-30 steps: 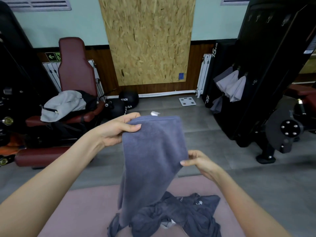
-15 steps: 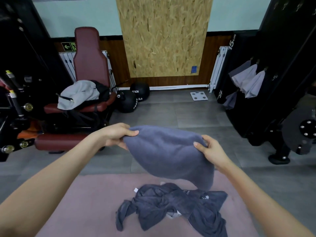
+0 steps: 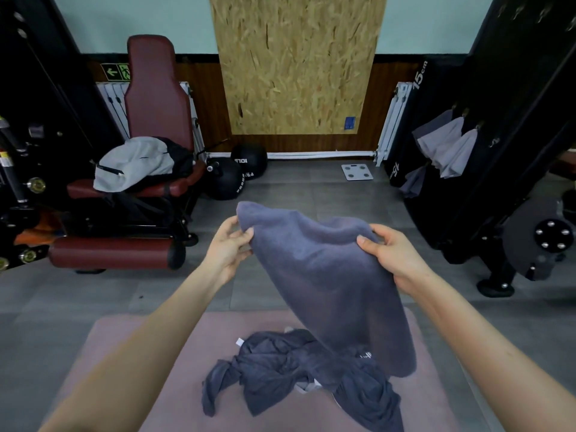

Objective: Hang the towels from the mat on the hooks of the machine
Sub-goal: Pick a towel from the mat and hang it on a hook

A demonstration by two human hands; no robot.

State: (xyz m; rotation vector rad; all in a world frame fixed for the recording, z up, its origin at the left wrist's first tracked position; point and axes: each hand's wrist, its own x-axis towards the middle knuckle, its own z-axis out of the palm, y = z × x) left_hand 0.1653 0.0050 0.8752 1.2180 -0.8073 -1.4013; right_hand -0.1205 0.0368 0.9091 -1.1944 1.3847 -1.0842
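A blue-grey towel (image 3: 330, 282) hangs in the air over the pink mat (image 3: 131, 347), stretched between both hands. My left hand (image 3: 229, 251) pinches its left corner, and my right hand (image 3: 389, 254) grips the right part of its upper edge. Below it, a heap of dark towels (image 3: 296, 369) lies crumpled on the mat. The black machine (image 3: 514, 120) stands at the right, with two pale grey towels (image 3: 445, 148) hanging on its hooks and a darker one (image 3: 413, 182) lower down.
A dark-red padded gym seat (image 3: 152, 98) with a grey garment (image 3: 134, 163) on it stands at the left. Two black medicine balls (image 3: 237, 173) and a white scale (image 3: 357, 172) lie on the grey floor near the back wall. A weight plate (image 3: 542, 238) sticks out low at the right.
The towel went from hanging lengthwise off my left hand to being held up between both hands. My right hand rose and took hold of its upper edge.
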